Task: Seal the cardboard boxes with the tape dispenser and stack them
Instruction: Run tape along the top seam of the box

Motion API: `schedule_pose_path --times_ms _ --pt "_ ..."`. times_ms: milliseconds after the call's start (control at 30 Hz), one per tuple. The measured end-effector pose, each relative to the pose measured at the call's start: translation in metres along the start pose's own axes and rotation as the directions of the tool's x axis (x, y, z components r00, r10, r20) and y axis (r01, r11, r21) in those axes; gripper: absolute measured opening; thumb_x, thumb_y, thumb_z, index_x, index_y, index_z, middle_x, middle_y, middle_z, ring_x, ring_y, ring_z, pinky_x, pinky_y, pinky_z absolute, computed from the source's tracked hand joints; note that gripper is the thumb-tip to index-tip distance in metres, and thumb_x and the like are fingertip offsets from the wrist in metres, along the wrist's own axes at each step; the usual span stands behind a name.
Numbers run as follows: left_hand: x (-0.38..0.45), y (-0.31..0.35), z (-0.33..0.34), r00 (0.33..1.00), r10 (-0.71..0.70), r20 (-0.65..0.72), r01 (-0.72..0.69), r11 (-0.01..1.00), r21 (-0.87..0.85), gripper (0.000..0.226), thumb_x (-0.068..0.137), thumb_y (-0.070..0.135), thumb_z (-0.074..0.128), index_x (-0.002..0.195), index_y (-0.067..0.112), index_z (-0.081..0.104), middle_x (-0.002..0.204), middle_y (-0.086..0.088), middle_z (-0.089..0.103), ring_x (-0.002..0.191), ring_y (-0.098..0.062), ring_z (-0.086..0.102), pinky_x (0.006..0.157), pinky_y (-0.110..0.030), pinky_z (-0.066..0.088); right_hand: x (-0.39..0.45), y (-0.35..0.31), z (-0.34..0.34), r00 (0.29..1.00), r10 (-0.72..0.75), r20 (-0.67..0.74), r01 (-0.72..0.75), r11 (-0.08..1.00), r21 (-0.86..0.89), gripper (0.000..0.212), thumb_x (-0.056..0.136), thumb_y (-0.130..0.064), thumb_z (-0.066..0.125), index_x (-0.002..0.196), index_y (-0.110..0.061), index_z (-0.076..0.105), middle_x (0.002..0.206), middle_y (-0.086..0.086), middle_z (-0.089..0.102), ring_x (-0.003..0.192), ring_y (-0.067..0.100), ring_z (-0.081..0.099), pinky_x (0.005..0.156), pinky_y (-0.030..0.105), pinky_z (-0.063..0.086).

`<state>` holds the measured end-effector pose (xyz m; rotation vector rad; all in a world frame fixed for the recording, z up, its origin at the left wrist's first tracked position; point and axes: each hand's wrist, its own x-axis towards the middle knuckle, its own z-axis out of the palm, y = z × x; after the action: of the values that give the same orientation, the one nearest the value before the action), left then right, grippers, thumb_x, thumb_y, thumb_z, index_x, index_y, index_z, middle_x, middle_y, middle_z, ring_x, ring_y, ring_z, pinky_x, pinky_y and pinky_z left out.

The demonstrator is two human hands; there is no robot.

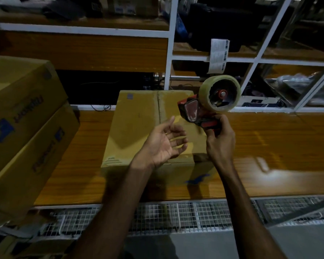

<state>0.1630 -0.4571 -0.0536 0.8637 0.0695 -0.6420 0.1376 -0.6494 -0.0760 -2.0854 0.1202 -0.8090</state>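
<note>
While right hand (220,139) grips tape dispenser (209,103) (handle hidden), box (138,128) seam dim.

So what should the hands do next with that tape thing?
Probably bring the tape dispenser, which the right hand holds in the air, down onto the box seam. The left hand is open and empty above the box, free to steady it.

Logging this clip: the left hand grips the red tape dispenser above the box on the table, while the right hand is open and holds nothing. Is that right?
The hands are swapped. In the head view, the right hand has its grip on the red tape dispenser above the box on the table, while the left hand is open, palm up, and holds nothing.
</note>
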Motion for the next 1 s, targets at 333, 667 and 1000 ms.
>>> schedule_pose_path --times_ms 333,667,1000 --pt "-0.065 0.050 -0.078 0.989 0.087 -0.122 -0.038 0.932 0.360 0.017 0.104 0.013 0.058 0.090 0.005 0.064 0.086 -0.012 0.074 0.072 -0.025 0.073 0.062 -0.031 0.058 -0.048 -0.052 0.059 0.988 -0.136 0.073 0.137 0.991 -0.006 0.035 0.095 0.002 0.063 0.123 -0.018 0.058 0.112 0.005 0.064 0.104 0.026 0.062 0.081 0.056 0.055" --pt "-0.111 0.083 -0.158 0.947 0.235 -0.221 -0.047 0.778 0.627 0.030 0.106 0.010 0.053 0.077 0.007 0.061 0.067 -0.007 0.063 0.060 -0.019 0.069 0.059 -0.030 0.052 -0.082 -0.091 0.107 0.956 -0.233 0.178 0.270 0.937 -0.221 0.038 0.090 0.004 0.063 0.123 -0.011 0.055 0.104 0.012 0.060 0.094 0.033 0.056 0.074 0.055 0.050" --pt "-0.134 0.061 -0.227 0.921 0.122 -0.370 0.027 0.927 0.374 0.032 0.104 0.019 0.054 0.073 0.015 0.052 0.064 -0.001 0.057 0.054 -0.018 0.061 0.061 -0.032 0.045 -0.078 -0.079 0.075 0.945 -0.248 0.212 0.307 0.897 -0.319 0.050 0.089 0.007 0.065 0.134 -0.012 0.056 0.124 0.013 0.064 0.110 0.029 0.059 0.082 0.054 0.057"
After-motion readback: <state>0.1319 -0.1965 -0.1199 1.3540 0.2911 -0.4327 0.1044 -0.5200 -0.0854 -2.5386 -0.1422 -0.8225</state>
